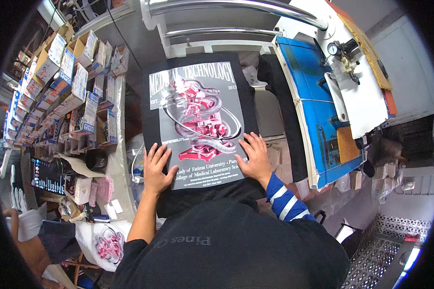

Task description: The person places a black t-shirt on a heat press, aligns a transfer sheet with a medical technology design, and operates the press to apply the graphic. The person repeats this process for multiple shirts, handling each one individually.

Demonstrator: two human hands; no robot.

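Note:
A black garment (248, 103) is spread out in front of me, probably a shirt. On it lies a glossy printed sheet (232, 113) with white lettering and a red microscope wound by a grey snake. My left hand (158, 166) rests on the sheet's lower left edge, fingers spread and pointing away from me. At the lower right edge my right hand (254, 158) lies in the same way, fingers apart, with a blue and white striped sleeve (285, 200) at its wrist. Neither hand grips anything. The palms hide the ends of the lower lettering.
To the right stands a press machine with a blue plate (318, 139) and a pressure gauge (332, 48). A chrome bar (241, 5) crosses the far side. Stacked cardboard boxes (74, 91) fill the left, above a screen (48, 176). Another person's arm (26, 245) reaches in near a white printed sheet (89, 236).

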